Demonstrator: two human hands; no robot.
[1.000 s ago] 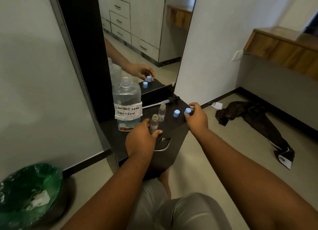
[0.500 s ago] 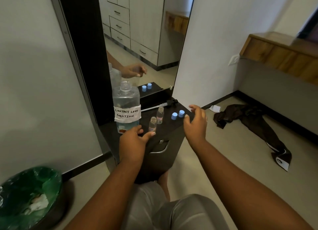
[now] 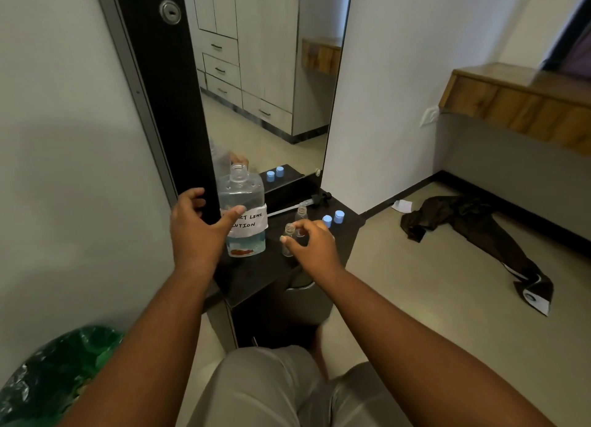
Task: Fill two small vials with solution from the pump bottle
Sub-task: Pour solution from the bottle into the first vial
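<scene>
I sit before a small dark surface (image 3: pixel 252 276) set against a tall mirror (image 3: pixel 265 75), with pale walls on both sides. On the tiled floor to my right lies a crumpled dark cloth (image 3: pixel 473 231), and a wooden ledge (image 3: pixel 518 103) runs along the far wall. A bin lined with a green bag (image 3: pixel 54 378) stands at my lower left.

Counting what is on the surface: one big bottle (image 3: pixel 244 212) with a handwritten label, its neck uncapped; two small vials (image 3: pixel 300 214), both uncapped and upright; two blue caps (image 3: pixel 332 219) side by side at the right edge; and one pump head (image 3: pixel 307 203) with its tube, lying flat behind the vials (the mirror doubles the caps, so I leave those out).

Compared with half a second ago, my left hand (image 3: pixel 198 231) has risen from the surface edge and now reaches for the bottle, fingers spread, thumb touching the label but not closed around it. My right hand (image 3: pixel 315 246) has crossed from the caps to the nearer vial (image 3: pixel 289 239), thumb and fingertips either side of it; I cannot tell whether they grip it.
</scene>
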